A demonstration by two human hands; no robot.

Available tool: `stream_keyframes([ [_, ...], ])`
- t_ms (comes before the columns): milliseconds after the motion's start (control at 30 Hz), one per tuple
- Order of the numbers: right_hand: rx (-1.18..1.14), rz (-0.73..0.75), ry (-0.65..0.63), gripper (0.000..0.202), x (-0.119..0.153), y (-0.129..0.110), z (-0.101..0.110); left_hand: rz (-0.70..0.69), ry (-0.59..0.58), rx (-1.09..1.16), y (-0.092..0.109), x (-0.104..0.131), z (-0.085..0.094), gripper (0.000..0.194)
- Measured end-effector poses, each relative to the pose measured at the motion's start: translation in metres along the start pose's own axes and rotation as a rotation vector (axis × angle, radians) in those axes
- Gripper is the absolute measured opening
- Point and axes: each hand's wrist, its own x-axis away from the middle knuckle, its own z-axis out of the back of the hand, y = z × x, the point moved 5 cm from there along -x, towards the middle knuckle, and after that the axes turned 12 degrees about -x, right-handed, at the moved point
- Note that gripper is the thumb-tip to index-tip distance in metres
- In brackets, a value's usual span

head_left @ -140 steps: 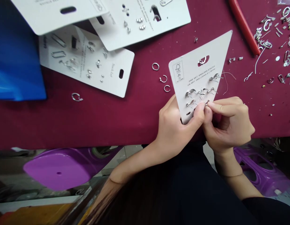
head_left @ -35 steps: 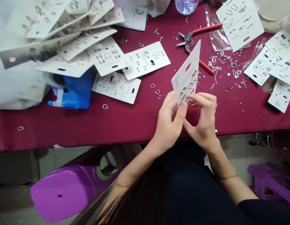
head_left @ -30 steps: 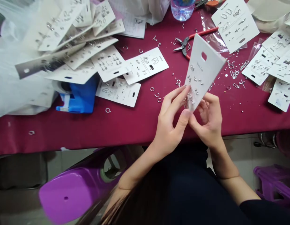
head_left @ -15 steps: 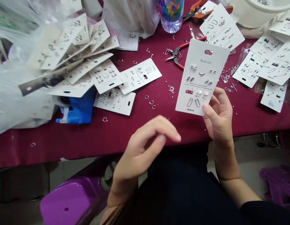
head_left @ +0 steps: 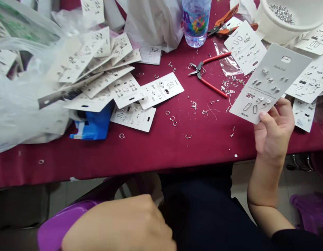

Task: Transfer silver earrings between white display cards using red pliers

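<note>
My right hand (head_left: 275,130) grips the lower right corner of a white jewelry card (head_left: 271,82), tilted above the table's right side, with small silver earrings on it. Low in the view, my left hand (head_left: 122,223) is blurred and near the camera, back upward, its fingers hidden. Red-handled pliers (head_left: 200,71) lie open on the dark red cloth (head_left: 161,150). Silver rings (head_left: 172,118) and small metal pieces are scattered between the pliers and the front edge.
Many earring cards (head_left: 94,62) are heaped at left beside plastic bags (head_left: 22,104) and a blue tape dispenser (head_left: 94,125). A bottle (head_left: 196,22), orange-handled cutters (head_left: 226,26) and a white tub (head_left: 268,28) stand or lie behind. More cards (head_left: 306,78) are at right.
My right hand has moved right with the card, which tilts more. My left hand has dropped down and left, closer to the camera. The view has shifted slightly.
</note>
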Motion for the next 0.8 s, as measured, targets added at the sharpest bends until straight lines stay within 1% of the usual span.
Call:
stream_keyframes([
  [33,0.006,0.012,0.010,0.035,-0.002,-0.001,0.003,0.020,-0.078,-0.003,-0.002,-0.003,-0.003,0.013],
  [67,0.010,0.025,0.017,0.035,-0.004,-0.003,0.006,0.092,-0.139,-0.015,-0.008,-0.007,-0.006,0.022],
  [100,0.010,0.040,0.018,0.036,-0.006,-0.004,0.008,0.202,-0.182,-0.034,-0.017,-0.010,-0.010,0.026],
  [133,0.007,0.056,0.016,0.037,-0.007,-0.006,0.009,0.330,-0.214,-0.058,-0.029,-0.013,-0.016,0.026],
  [200,0.000,0.071,0.011,0.037,-0.010,-0.009,0.010,0.507,-0.285,-0.094,-0.051,-0.015,-0.034,0.025],
  [300,-0.045,0.018,-0.010,0.035,-0.011,-0.010,0.008,0.758,-0.387,-0.164,-0.080,-0.005,-0.062,0.023],
  [333,-0.060,-0.025,-0.019,0.034,-0.011,-0.009,0.007,0.829,-0.412,-0.192,-0.086,0.002,-0.067,0.028],
  [367,-0.068,-0.065,-0.027,0.034,-0.010,-0.008,0.006,0.870,-0.423,-0.206,-0.089,0.007,-0.068,0.033],
  [400,-0.064,-0.097,-0.036,0.034,-0.009,-0.007,0.005,0.874,-0.410,-0.195,-0.088,0.011,-0.064,0.037],
  [433,-0.047,-0.122,-0.044,0.034,-0.007,-0.005,0.005,0.839,-0.370,-0.161,-0.084,0.012,-0.057,0.038],
  [500,-0.006,-0.146,-0.070,0.033,-0.004,0.000,0.004,0.613,-0.088,0.049,-0.068,0.001,-0.028,0.037],
  [533,0.006,-0.143,-0.088,0.033,-0.003,0.003,0.002,0.513,0.043,0.148,-0.062,-0.006,-0.011,0.032],
  [567,0.009,-0.134,-0.108,0.034,-0.001,0.005,0.000,0.401,0.207,0.193,-0.058,-0.016,0.009,0.028],
  [600,0.007,-0.130,-0.131,0.034,0.001,0.008,-0.003,0.338,0.444,0.110,-0.059,-0.025,0.032,0.024],
  [633,0.003,-0.124,-0.151,0.035,0.003,0.010,-0.006,0.324,0.649,-0.075,-0.062,-0.033,0.052,0.019],
  [667,0.000,-0.123,-0.167,0.035,0.004,0.012,-0.009,0.312,0.783,-0.266,-0.066,-0.043,0.066,0.017],
  [700,-0.001,-0.132,-0.178,0.035,0.006,0.015,-0.012,0.280,0.852,-0.423,-0.072,-0.056,0.076,0.017],
  [733,-0.003,-0.143,-0.183,0.035,0.007,0.017,-0.014,0.259,0.887,-0.527,-0.081,-0.070,0.082,0.017],
  [800,-0.011,-0.175,-0.189,0.034,0.010,0.020,-0.017,0.240,0.887,-0.663,-0.099,-0.094,0.091,0.016],
])
